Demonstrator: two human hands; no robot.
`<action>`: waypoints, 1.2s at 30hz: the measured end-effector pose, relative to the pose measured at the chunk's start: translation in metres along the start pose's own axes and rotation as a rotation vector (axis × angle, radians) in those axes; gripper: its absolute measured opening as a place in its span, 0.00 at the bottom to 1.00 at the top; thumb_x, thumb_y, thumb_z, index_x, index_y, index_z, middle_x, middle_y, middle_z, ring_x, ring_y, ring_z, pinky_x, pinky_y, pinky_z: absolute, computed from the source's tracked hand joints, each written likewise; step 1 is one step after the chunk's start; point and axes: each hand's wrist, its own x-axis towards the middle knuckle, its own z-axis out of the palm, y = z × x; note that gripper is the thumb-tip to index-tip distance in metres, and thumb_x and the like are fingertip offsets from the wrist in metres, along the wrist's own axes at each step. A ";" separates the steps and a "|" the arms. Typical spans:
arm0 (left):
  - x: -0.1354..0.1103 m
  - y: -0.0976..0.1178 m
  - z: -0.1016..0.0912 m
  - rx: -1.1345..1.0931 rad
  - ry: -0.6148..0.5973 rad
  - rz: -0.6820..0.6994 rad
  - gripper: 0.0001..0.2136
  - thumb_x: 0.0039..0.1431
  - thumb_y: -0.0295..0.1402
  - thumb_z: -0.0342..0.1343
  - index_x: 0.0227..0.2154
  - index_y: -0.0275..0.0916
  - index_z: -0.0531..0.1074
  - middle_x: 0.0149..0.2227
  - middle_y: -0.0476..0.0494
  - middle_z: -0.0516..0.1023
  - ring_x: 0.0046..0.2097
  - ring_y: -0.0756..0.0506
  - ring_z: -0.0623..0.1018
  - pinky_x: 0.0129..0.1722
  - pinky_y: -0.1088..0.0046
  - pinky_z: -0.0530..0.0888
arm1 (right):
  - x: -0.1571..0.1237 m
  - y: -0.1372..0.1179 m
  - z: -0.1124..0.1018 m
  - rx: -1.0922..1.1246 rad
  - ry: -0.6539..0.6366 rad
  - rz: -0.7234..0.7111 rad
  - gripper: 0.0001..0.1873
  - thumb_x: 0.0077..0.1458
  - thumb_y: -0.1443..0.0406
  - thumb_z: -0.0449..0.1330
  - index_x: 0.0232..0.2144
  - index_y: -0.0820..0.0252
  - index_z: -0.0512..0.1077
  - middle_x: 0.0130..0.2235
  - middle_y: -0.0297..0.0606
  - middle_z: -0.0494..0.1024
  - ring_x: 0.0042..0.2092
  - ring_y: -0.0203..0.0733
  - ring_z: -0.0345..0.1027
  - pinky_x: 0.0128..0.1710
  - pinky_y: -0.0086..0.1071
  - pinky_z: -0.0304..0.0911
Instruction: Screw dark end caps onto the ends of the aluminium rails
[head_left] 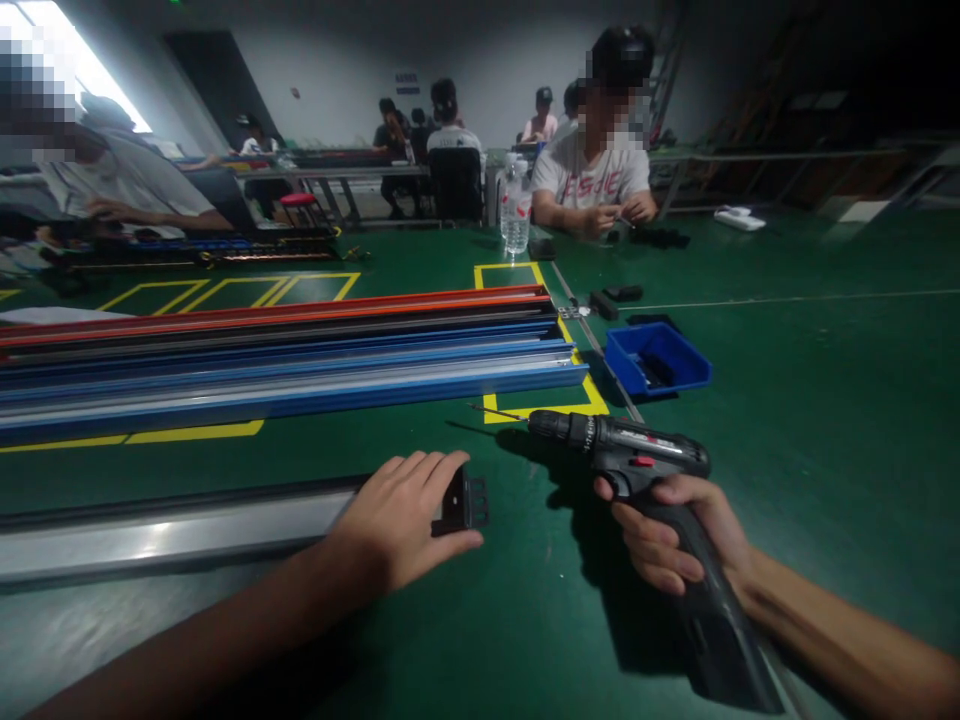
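Note:
My right hand (667, 540) is wrapped around the handle of a black cordless drill (652, 450), index finger at the trigger. Its long thin bit points left, above the green table (540, 620). My left hand (405, 515) grips the right end of a long metal profile (172, 535), silver-faced with black edges, lying on the table. A black end cap (477, 502) with small open slots sits at that end, just past my fingers. The drill bit is apart from the profile. My palm hides part of the profile's end.
Behind lie several long blue profiles (300, 390) and an orange one (300, 315), over yellow tape outlines. A blue bin (694, 375) with dark parts stands at right of them. Further back are water bottles (516, 215) and a person (592, 180) handling something small. Another person (127, 190) works at left.

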 end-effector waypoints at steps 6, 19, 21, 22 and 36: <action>0.005 -0.001 -0.003 -0.059 -0.124 -0.098 0.33 0.61 0.57 0.56 0.61 0.40 0.66 0.55 0.35 0.77 0.54 0.34 0.75 0.55 0.52 0.69 | -0.001 -0.002 -0.001 -0.019 -0.014 0.007 0.20 0.59 0.62 0.52 0.49 0.69 0.72 0.23 0.29 0.68 0.17 0.28 0.48 0.23 0.27 0.67; 0.008 0.003 -0.013 -0.096 -0.136 -0.100 0.31 0.60 0.56 0.57 0.59 0.41 0.66 0.54 0.38 0.77 0.53 0.35 0.75 0.53 0.54 0.68 | -0.011 -0.005 0.003 -0.073 -0.022 0.032 0.21 0.60 0.62 0.51 0.49 0.70 0.72 0.24 0.30 0.70 0.16 0.30 0.50 0.25 0.29 0.70; 0.008 0.004 -0.013 -0.101 -0.125 -0.104 0.31 0.60 0.56 0.57 0.58 0.41 0.66 0.54 0.39 0.77 0.53 0.36 0.75 0.52 0.55 0.68 | -0.012 -0.006 0.003 -0.078 -0.041 0.038 0.21 0.60 0.62 0.52 0.49 0.70 0.72 0.24 0.30 0.69 0.16 0.30 0.49 0.25 0.29 0.70; 0.007 0.004 -0.013 -0.099 -0.115 -0.106 0.30 0.60 0.56 0.57 0.58 0.41 0.67 0.53 0.39 0.77 0.52 0.36 0.75 0.51 0.55 0.69 | -0.013 -0.006 0.002 -0.080 -0.048 0.035 0.20 0.60 0.62 0.52 0.49 0.69 0.72 0.24 0.30 0.69 0.16 0.29 0.49 0.25 0.29 0.70; 0.009 -0.004 -0.014 -0.076 -0.079 -0.136 0.29 0.58 0.54 0.60 0.56 0.41 0.68 0.51 0.40 0.77 0.50 0.36 0.74 0.49 0.56 0.70 | -0.012 -0.004 -0.001 -0.059 -0.095 0.013 0.22 0.57 0.64 0.50 0.50 0.69 0.71 0.24 0.29 0.69 0.16 0.29 0.46 0.26 0.29 0.70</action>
